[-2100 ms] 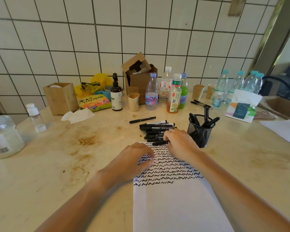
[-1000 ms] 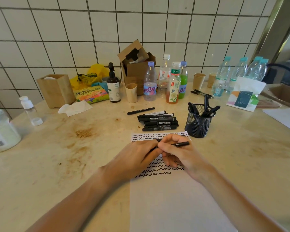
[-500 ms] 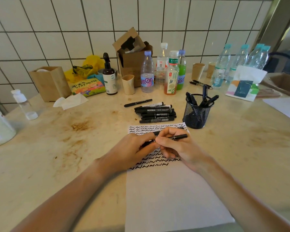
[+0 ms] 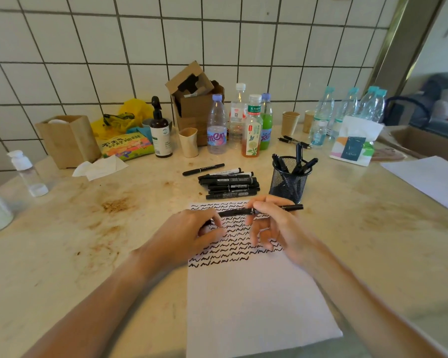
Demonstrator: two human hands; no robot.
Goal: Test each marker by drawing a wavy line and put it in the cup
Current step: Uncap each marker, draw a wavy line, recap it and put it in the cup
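Observation:
A black marker (image 4: pixel 237 212) lies level in the air above the white paper (image 4: pixel 251 301), which carries rows of black wavy lines at its top. My right hand (image 4: pixel 272 223) pinches the marker near its middle, with the right end sticking out past my fingers. My left hand (image 4: pixel 192 232) grips the marker's left end, which is hidden by my fingers. A pile of several black markers (image 4: pixel 230 186) lies on the table beyond the paper. The black mesh cup (image 4: pixel 290 180) stands right of the pile with several markers in it.
Along the tiled wall stand bottles (image 4: pixel 251 126), paper cups (image 4: pixel 290 122), a cardboard box (image 4: pixel 194 104), a pump bottle (image 4: pixel 161 130) and a wooden box (image 4: pixel 67 139). A tissue pack (image 4: pixel 354 143) and more bottles stand at the right. A second sheet (image 4: pixel 429 180) lies far right.
My right hand picked a marker from the pile and brought it over the paper. My left hand left the paper and took hold of the marker's left end. My hands have drawn slightly apart.

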